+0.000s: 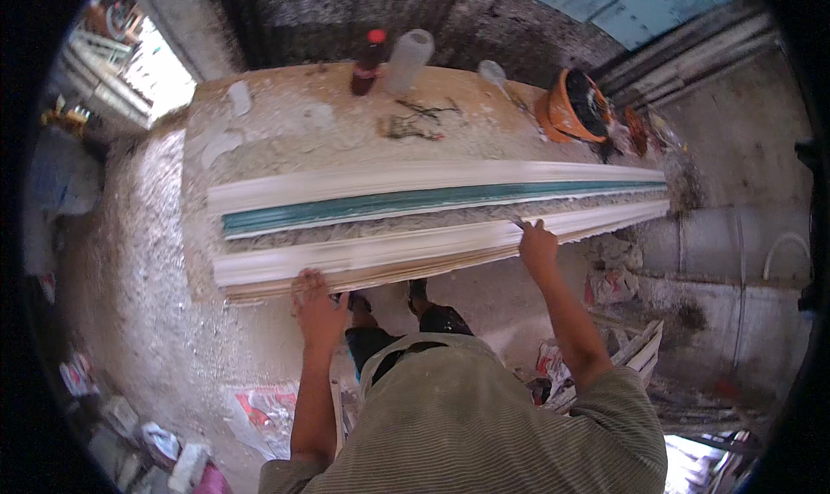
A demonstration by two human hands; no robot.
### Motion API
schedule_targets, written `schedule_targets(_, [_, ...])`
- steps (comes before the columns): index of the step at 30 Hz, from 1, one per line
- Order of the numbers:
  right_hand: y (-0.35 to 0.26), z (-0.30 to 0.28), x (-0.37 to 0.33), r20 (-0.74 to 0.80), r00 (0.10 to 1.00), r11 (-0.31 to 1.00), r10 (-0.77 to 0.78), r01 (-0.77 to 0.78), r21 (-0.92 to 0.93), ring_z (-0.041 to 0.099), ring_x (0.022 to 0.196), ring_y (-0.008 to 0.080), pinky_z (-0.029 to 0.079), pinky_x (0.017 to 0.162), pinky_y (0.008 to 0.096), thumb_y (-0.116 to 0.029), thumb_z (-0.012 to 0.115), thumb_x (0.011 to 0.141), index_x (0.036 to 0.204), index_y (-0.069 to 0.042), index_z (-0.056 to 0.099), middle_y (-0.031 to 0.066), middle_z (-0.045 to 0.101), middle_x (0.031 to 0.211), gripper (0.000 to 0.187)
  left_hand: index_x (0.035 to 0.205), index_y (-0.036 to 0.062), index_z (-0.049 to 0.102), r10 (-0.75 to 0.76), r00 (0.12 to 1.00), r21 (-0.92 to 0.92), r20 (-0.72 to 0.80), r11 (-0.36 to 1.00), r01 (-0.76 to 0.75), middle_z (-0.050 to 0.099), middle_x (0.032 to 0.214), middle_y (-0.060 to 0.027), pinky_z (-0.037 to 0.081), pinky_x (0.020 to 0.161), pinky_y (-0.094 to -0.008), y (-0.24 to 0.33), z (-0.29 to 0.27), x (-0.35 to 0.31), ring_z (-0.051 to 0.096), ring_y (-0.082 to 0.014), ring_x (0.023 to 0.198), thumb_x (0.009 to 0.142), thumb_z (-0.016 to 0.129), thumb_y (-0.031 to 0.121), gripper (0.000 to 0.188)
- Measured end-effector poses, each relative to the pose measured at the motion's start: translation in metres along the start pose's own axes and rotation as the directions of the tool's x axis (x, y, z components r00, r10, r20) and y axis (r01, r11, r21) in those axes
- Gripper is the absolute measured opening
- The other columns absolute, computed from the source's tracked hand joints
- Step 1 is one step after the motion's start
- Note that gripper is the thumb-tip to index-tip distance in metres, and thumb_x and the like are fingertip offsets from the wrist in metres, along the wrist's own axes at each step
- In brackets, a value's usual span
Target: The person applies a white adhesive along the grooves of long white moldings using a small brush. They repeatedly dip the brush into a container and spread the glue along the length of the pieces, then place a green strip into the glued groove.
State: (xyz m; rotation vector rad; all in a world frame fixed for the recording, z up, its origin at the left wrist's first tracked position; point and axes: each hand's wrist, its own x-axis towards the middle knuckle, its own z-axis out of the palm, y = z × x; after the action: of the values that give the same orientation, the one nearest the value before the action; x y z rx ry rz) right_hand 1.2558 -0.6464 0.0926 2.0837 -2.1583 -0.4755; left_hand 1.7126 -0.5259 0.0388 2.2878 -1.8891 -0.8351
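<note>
A long white plaster moulding (372, 254) lies along the near side of the table. Against its front edge, toward the left end, rests my left hand (313, 297), fingers apart and holding nothing. My right hand (538, 243) is closed on a small scraper (517, 222), whose thin tip touches the moulding right of its middle. Most of the scraper is hidden in the fingers. Behind lies a teal mould strip (363, 209) with white edges, and beyond it a second white strip (346, 184). Rough plaster residue fills the gap between strip and moulding.
At the table's (285, 83) back stand a red-capped dark bottle (367, 66), a cut translucent jug (409, 60) and an orange bucket (562, 109) on its side. A pale ladle-like scoop (493, 72) and some wiry scraps (415, 122) lie there. Printed sacks (266, 414) lie on the floor.
</note>
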Motion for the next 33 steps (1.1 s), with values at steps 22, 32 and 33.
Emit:
schedule_targets(22, [0.397, 0.172, 0.032, -0.085, 0.996, 0.954, 0.016, 0.010, 0.299, 0.070, 0.074, 0.0314, 0.051, 0.063, 0.0488, -0.016, 0.060, 0.086, 0.087, -0.010, 0.073, 0.0140, 0.071, 0.079, 0.014, 0.151, 0.0059, 0.040, 0.160, 0.932, -0.238, -0.326, 0.940, -0.245, 0.041, 0.153, -0.0230, 0.026, 0.119, -0.0456, 0.368, 0.194, 0.048, 0.035, -0.0387, 0.144, 0.094, 0.069, 0.029, 0.068])
schedule_targets(32, [0.513, 0.226, 0.038, -0.177, 0.948, 0.907, 0.266, -0.184, 0.378, 0.067, 0.081, 0.0271, 0.049, 0.065, 0.0427, -0.018, 0.063, 0.083, 0.095, -0.010, 0.070, 0.0117, 0.065, 0.095, 0.016, 0.135, -0.0009, 0.056, 0.759, 0.651, 0.094, 0.011, 0.647, -0.756, 0.053, 0.139, -0.0275, 0.036, 0.113, -0.0474, 0.714, 0.321, 0.072, 0.047, -0.0416, 0.132, 0.083, 0.077, 0.033, 0.066])
schedule_targets(33, [0.537, 0.236, 0.041, -0.132, 0.951, 0.901, 0.280, -0.212, 0.378, 0.068, 0.079, 0.0278, 0.050, 0.065, 0.0418, -0.017, 0.061, 0.085, 0.101, -0.010, 0.069, 0.0113, 0.063, 0.097, 0.019, 0.134, -0.0018, 0.056, 0.710, 0.704, 0.123, 0.039, 0.695, -0.708, 0.053, 0.139, -0.0277, 0.036, 0.113, -0.0477, 0.713, 0.333, 0.081, 0.047, -0.0419, 0.132, 0.082, 0.078, 0.034, 0.067])
